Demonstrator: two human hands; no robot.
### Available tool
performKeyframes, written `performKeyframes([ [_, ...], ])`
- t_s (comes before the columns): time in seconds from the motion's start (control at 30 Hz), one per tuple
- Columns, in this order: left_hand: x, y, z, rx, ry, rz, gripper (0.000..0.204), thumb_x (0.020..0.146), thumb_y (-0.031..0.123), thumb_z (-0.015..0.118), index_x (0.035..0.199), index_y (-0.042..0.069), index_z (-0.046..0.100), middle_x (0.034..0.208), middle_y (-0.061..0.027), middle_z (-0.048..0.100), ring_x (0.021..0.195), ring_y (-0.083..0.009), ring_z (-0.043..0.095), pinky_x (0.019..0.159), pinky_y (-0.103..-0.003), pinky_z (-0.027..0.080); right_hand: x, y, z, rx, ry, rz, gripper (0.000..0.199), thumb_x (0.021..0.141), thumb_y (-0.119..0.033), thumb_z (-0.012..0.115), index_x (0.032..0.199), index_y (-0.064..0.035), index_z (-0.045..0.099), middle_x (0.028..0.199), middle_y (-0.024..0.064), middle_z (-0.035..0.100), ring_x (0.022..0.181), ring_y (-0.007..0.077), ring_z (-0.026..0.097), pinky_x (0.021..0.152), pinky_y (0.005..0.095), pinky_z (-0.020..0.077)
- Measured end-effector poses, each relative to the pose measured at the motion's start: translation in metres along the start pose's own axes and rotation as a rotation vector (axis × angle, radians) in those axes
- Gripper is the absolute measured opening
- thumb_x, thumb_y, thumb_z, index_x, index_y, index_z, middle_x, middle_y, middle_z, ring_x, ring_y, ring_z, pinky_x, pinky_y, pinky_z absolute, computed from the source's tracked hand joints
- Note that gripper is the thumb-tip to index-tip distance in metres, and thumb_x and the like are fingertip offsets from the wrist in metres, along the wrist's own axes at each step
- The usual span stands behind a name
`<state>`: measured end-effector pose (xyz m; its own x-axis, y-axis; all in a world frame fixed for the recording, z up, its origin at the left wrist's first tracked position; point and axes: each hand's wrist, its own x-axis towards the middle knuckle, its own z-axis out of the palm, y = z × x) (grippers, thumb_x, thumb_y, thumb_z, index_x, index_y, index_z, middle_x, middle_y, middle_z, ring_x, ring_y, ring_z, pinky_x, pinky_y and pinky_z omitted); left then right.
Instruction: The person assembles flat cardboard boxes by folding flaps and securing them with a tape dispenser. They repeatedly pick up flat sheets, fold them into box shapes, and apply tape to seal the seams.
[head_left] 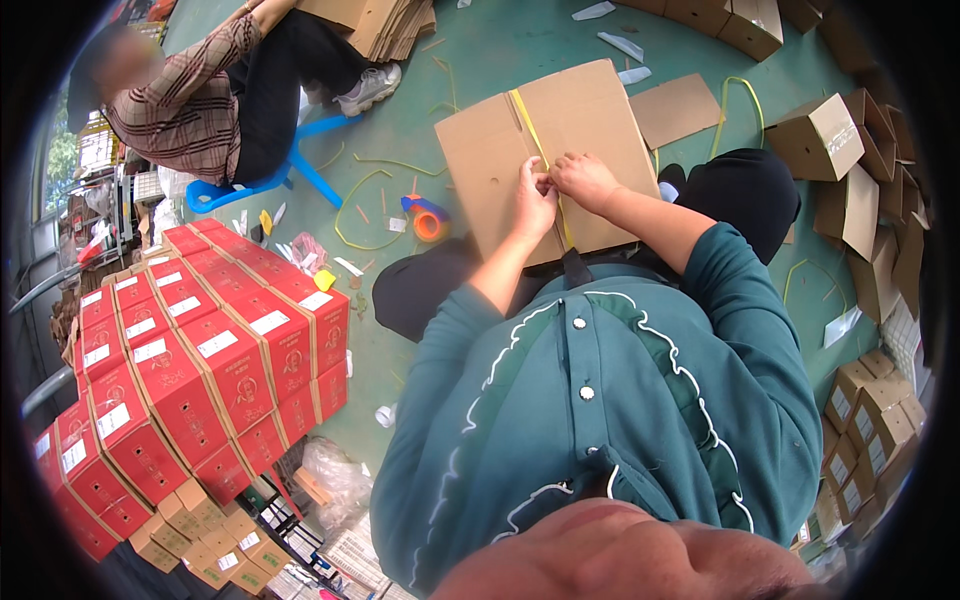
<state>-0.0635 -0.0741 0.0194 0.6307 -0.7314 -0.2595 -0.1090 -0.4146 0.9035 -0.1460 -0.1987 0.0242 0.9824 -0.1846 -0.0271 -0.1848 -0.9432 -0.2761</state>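
A large brown cardboard box [480, 160] lies in front of me between my knees. A yellow packing strap [528, 118] runs over its top, from the far edge to the near edge. At the middle of the top, my left hand [535, 203] is closed on the strap, with thumb and fingers pinched. Close beside it on the right, my right hand [584, 181] is also closed at the strap, its fingers bent and pressed together. The piece of strap between the fingertips is mostly hidden. Both wrists stay low over the box.
A tape dispenser [428, 222] with orange tape lies left of the box. Red strapped cartons [215, 345] are stacked at left. Another person [190, 110] sits on a blue stool [318, 125]. Brown boxes [815, 140] stand at right; a flat cardboard sheet [678, 110] and strap scraps lie about.
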Motion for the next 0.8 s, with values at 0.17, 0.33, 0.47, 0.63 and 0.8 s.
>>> performKeyframes([
  [0.17,0.011,-0.009,-0.001,-0.051,0.049,0.006,0.060,0.081,-0.008,0.060,0.135,0.002,0.034,0.087,-0.0078,0.062,0.078,-0.0142,0.062,0.075,-0.027,0.052,-0.003,0.003,-0.006,0.180,0.172,0.055,0.009,0.080,-0.022,0.062,0.080,-0.0133,0.064,0.084,0.0029,0.065,0.091,0.0215,0.064,0.073,0.0409,0.0508],
  [0.33,0.016,-0.009,-0.004,-0.031,0.015,-0.060,0.064,0.082,-0.007,0.060,0.138,0.003,0.032,0.096,-0.0087,0.062,0.089,-0.0163,0.062,0.080,-0.028,0.050,0.004,0.008,0.012,0.455,0.365,0.178,0.009,0.079,-0.017,0.062,0.079,-0.0082,0.065,0.078,0.0095,0.065,0.077,0.0298,0.065,0.068,0.0421,0.0517],
  [0.47,0.018,-0.001,-0.005,-0.049,-0.009,-0.078,0.065,0.081,-0.006,0.062,0.138,0.003,0.032,0.096,-0.0087,0.061,0.087,-0.0157,0.061,0.080,-0.028,0.050,0.013,0.016,0.013,0.660,0.386,0.320,0.013,0.081,-0.013,0.062,0.088,-0.0038,0.067,0.082,0.0137,0.067,0.074,0.0319,0.066,0.066,0.0387,0.0521],
  [0.63,0.010,-0.005,-0.006,-0.028,-0.031,-0.098,0.056,0.080,-0.003,0.064,0.132,0.003,0.044,0.094,-0.0067,0.062,0.086,-0.0143,0.060,0.079,-0.028,0.050,0.015,0.025,0.000,0.808,0.136,0.315,0.019,0.079,-0.018,0.061,0.091,-0.0064,0.072,0.083,0.0149,0.069,0.076,0.0306,0.068,0.068,0.0394,0.0538],
  [0.8,0.005,0.001,-0.005,-0.033,0.023,-0.069,0.049,0.079,0.002,0.067,0.126,-0.002,0.053,0.085,-0.0064,0.066,0.076,-0.0114,0.064,0.072,-0.026,0.052,0.039,0.027,-0.012,0.760,-0.129,0.392,0.025,0.079,-0.024,0.063,0.091,-0.0036,0.072,0.083,0.0175,0.069,0.080,0.0320,0.069,0.071,0.0407,0.0540],
])
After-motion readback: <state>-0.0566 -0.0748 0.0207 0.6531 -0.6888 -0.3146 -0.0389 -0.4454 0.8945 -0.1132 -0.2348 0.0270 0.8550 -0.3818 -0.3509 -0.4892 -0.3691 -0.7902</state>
